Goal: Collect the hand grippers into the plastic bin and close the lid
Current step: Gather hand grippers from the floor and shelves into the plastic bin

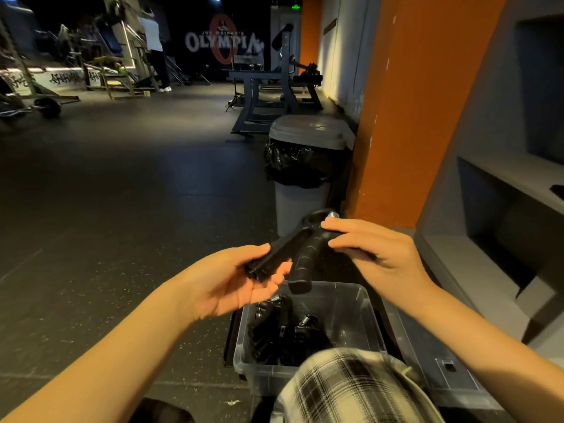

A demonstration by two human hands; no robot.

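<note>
left hand (pixel 232 282) grips one handle of hand gripper (pixel 300 254) | right hand (pixel 375 254) pinches its spring end | held above plastic bin (pixel 363 303) | other grippers (pixel 283 334) inside

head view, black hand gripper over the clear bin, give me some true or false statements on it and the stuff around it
1. The left hand and right hand both hold the black hand gripper with a metal spring. True.
2. The clear plastic bin is empty. False: several black grippers lie in it.
3. The lid is shut on the bin. False: it stands open.
4. A grey trash can with a black liner stands beyond the bin. True.
</note>
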